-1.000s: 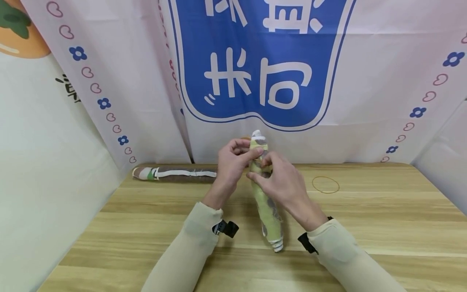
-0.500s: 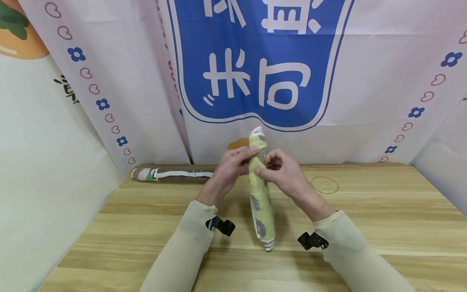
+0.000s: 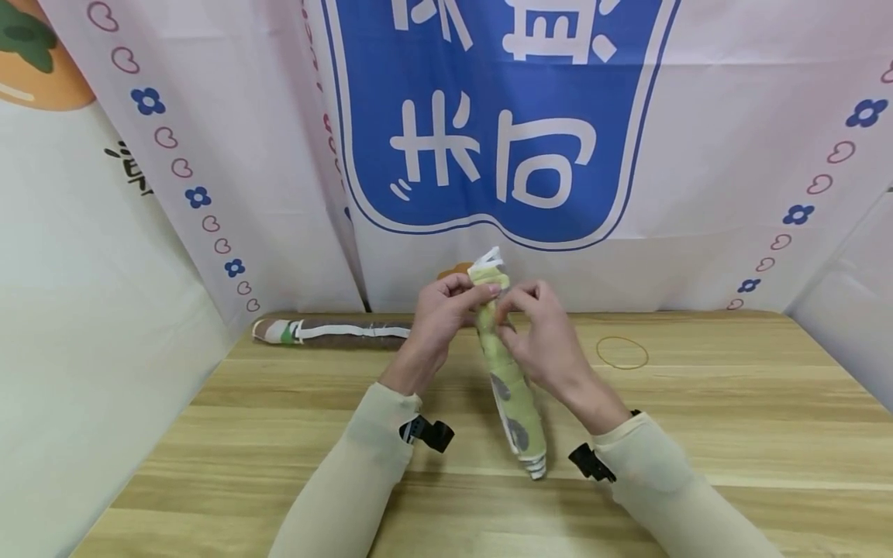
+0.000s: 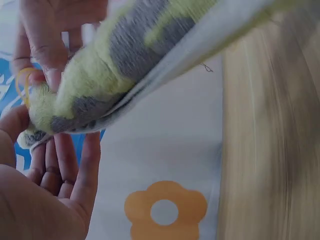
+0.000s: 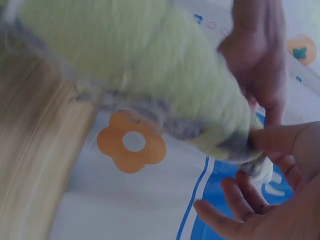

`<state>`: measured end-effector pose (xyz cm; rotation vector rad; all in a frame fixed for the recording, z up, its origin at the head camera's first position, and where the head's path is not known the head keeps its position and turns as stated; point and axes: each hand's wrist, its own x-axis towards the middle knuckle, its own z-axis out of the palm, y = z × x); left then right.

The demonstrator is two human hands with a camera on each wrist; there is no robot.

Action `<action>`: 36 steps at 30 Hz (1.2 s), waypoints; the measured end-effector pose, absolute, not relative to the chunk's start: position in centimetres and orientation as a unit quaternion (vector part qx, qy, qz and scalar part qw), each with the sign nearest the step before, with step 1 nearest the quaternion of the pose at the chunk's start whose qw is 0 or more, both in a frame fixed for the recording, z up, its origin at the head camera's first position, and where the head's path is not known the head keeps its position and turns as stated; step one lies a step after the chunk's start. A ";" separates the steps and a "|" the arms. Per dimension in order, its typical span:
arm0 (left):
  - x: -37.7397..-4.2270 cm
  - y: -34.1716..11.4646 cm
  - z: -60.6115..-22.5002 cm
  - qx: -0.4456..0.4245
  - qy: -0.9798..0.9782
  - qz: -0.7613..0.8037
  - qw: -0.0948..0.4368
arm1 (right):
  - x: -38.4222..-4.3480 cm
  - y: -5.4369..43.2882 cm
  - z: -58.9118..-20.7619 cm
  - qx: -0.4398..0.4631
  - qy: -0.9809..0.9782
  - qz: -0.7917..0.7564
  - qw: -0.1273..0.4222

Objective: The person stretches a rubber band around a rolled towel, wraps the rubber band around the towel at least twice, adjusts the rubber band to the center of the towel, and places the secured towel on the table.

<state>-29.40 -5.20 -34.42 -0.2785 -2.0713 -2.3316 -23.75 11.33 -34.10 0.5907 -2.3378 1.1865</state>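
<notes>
A rolled towel (image 3: 512, 387), yellow-green with grey patches and white edging, stands tilted up from the table between both hands. My left hand (image 3: 439, 314) grips it near its upper end, thumb across the front. At the same end, my right hand (image 3: 551, 337) has its fingers curled beside the roll, with a thin yellow rubber band (image 4: 21, 82) at its fingertips in the left wrist view. In the right wrist view the right hand (image 5: 280, 200) is close against the towel's narrowed end (image 5: 260, 170); the band is not discernible there.
On the wooden table (image 3: 698, 449), a brown roll (image 3: 349, 333) with a white strip lies along the back edge at left, partly behind the left hand. Another rubber band (image 3: 622, 353) lies flat at the right. A printed curtain (image 3: 670, 271) hangs behind the table.
The towel's lower end swung left, then back right, as the roll turned and its grey patches shifted. Both hands stay near its upper end; the right hand's fingers worked around the band there.
</notes>
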 end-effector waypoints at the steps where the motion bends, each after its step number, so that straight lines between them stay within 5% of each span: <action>1: -29.3 -5.1 -34.4 -0.086 -0.664 -0.742 0.013 | -23.7 11.2 -34.2 0.222 -0.848 0.416 0.242; 6: -28.9 -4.9 -34.0 -0.083 -0.677 -0.729 0.049 | -23.4 10.8 -34.4 0.221 -0.859 0.370 0.278; 12: -28.9 -4.8 -34.0 -0.100 -0.686 -0.718 0.054 | -23.0 11.0 -33.8 0.154 -0.884 0.401 0.186; 22: -30.0 -5.9 -34.6 -0.196 -0.608 -0.767 -0.065 | -24.2 12.4 -33.7 0.141 -0.821 0.547 0.084; 26: -30.2 -6.0 -34.6 -0.178 -0.601 -0.776 -0.071 | -24.4 12.7 -33.6 0.140 -0.797 0.586 0.053; 36: -29.5 -5.3 -34.2 -0.094 -0.642 -0.761 0.017 | -23.7 11.2 -34.2 0.240 -0.822 0.465 0.225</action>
